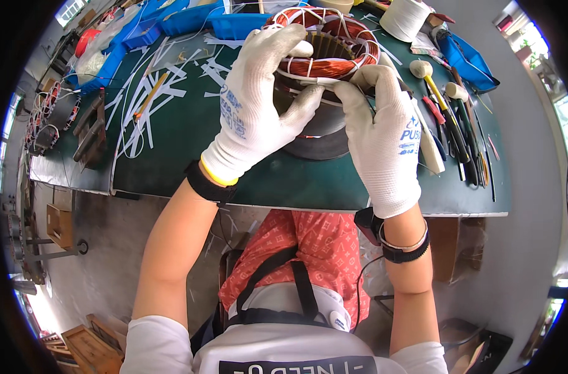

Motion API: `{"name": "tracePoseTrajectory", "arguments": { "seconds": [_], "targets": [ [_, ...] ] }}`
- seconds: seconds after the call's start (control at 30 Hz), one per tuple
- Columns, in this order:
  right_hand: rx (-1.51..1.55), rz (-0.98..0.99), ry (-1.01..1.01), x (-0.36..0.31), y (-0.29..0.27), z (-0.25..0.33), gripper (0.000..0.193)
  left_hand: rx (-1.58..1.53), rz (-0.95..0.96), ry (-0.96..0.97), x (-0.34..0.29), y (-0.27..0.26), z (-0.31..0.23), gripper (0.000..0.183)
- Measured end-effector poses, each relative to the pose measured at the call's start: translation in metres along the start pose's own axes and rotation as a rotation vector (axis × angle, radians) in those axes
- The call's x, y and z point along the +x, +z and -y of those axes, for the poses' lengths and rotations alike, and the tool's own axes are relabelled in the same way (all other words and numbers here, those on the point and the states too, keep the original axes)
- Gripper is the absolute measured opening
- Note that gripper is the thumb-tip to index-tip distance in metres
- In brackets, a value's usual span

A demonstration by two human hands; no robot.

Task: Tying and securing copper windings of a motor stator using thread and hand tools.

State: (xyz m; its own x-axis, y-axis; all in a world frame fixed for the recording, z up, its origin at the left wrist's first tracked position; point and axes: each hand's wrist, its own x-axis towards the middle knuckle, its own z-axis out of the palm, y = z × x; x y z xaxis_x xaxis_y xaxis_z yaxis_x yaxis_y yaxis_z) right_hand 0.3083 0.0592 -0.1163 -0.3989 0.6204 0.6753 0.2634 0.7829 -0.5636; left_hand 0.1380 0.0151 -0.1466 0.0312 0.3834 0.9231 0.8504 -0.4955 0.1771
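A motor stator (337, 67) stands on the green tabletop, its ring of copper winding facing up and lashed with white cord (318, 81). Its dark round body (324, 134) shows below, between my hands. My left hand (252, 100), in a white knit glove, is closed on the left side of the winding, fingers over the top and thumb at the near edge. My right hand (383, 118), gloved alike, has thumb and forefinger pinched at the near right edge, where the white cord meets the fingertips. The fingertips partly hide what they grip.
White strips (162, 87) lie scattered at left beside a yellow-handled tool (152, 93). Blue bins (237, 25) line the back. Mallets (430, 78) and other hand tools lie at right, below a white cord spool (405, 19). A metal block (90, 134) sits near the left edge.
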Motion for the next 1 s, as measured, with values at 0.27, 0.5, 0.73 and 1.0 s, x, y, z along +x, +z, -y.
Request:
{"name": "tracePoseTrajectory", "arguments": {
  "seconds": [0.27, 0.5, 0.73, 1.0],
  "targets": [
    [-0.160, -0.025, -0.208, 0.002, -0.008, -0.003, 0.010, -0.102, -0.080, 0.055, 0.007, 0.005, 0.003, 0.047],
    [-0.243, -0.032, -0.392, -0.009, -0.011, -0.011, 0.016, -0.045, -0.008, 0.090, -0.001, -0.004, -0.003, 0.034],
    [-0.006, 0.064, -0.050, -0.007, -0.010, -0.002, 0.012, -0.059, 0.008, 0.047, 0.003, -0.006, -0.005, 0.030],
    [0.018, 0.107, -0.048, -0.001, -0.020, -0.004, 0.014, -0.068, 0.014, 0.035, 0.001, -0.003, -0.005, 0.027]
  ]
}}
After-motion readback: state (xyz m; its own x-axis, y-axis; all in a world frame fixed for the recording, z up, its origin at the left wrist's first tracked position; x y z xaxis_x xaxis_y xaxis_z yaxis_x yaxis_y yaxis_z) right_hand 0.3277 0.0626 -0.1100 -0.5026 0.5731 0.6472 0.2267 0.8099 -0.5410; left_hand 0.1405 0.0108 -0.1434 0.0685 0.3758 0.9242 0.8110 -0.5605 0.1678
